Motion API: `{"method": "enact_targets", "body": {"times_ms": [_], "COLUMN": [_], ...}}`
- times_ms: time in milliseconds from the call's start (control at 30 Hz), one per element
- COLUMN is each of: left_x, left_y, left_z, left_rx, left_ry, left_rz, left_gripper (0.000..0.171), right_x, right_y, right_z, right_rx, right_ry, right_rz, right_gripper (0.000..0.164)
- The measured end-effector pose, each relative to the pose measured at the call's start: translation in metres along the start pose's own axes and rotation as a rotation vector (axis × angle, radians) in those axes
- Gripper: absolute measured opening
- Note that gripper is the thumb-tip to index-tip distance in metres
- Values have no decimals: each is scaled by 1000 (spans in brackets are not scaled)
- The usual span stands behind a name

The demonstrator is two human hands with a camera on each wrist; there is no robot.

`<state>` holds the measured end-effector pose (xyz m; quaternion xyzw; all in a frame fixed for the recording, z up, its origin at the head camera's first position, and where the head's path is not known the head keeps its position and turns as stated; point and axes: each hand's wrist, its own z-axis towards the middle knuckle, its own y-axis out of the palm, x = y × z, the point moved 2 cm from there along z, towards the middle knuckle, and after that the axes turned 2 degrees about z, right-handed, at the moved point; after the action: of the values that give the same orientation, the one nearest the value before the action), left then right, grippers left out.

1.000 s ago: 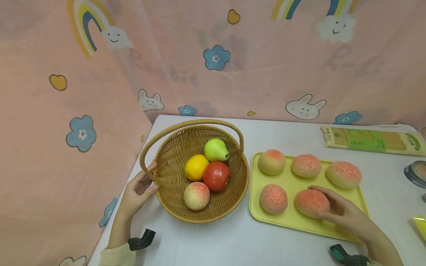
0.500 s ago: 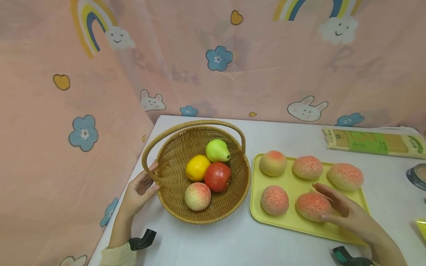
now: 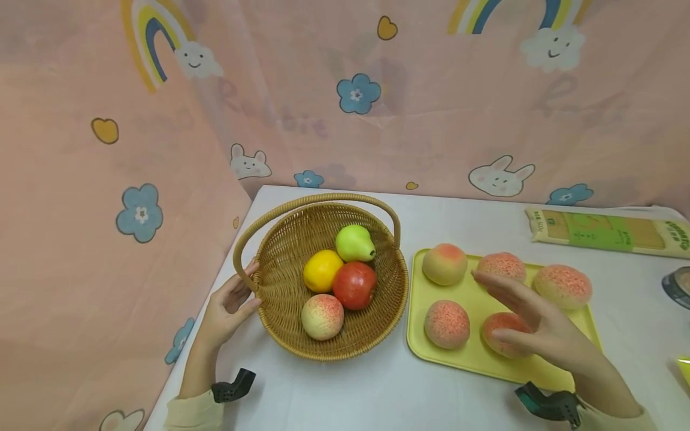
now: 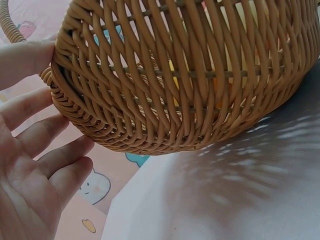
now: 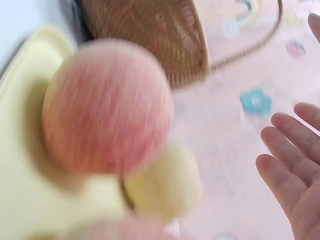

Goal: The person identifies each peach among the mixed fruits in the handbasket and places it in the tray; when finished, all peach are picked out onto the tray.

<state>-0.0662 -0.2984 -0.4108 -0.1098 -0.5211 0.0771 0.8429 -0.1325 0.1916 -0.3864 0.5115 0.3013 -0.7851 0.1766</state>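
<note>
My left hand rests its fingertips and thumb at the left rim of the wicker basket, below the foot of its handle. Seen from the left wrist, its fingers lie fairly straight against the woven side. Inside the basket are a green pear, a yellow round fruit, a red apple and a peach. Over the yellow tray, my right hand spreads its fingers above a reddish peach, partly hiding it. The right wrist view shows a blurred peach apart from the open fingers.
Other peaches on the tray include one front left, one back left and one back right. A long packet of noodles lies behind. A round tin stands at the right edge. Patterned cloth hangs behind the table.
My right hand has let go of the front reddish peach, opened and lifted up and left over the tray. That peach stays on the tray. The left hand keeps its place at the basket.
</note>
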Motion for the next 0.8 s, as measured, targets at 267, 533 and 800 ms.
{"method": "enact_targets", "body": {"times_ms": [267,533,800], "left_x": [-1,-1,-2], "left_y": [0,-1,-1], "left_z": [-1,0,-2], "left_rx": [-4,0,-19], "left_ry": [-10,-9,-50], "left_rz": [1,10,14], "left_gripper": [58,57,57], "right_x": [-19,-33,-42], "right_y": [27,52,74], "right_z": [54,117,173], "right_rx": [-138,-309,-444], "right_ry": [38,-20,23], "right_rz": [-76,-70,-21], "right_gripper": [77,69,66]}}
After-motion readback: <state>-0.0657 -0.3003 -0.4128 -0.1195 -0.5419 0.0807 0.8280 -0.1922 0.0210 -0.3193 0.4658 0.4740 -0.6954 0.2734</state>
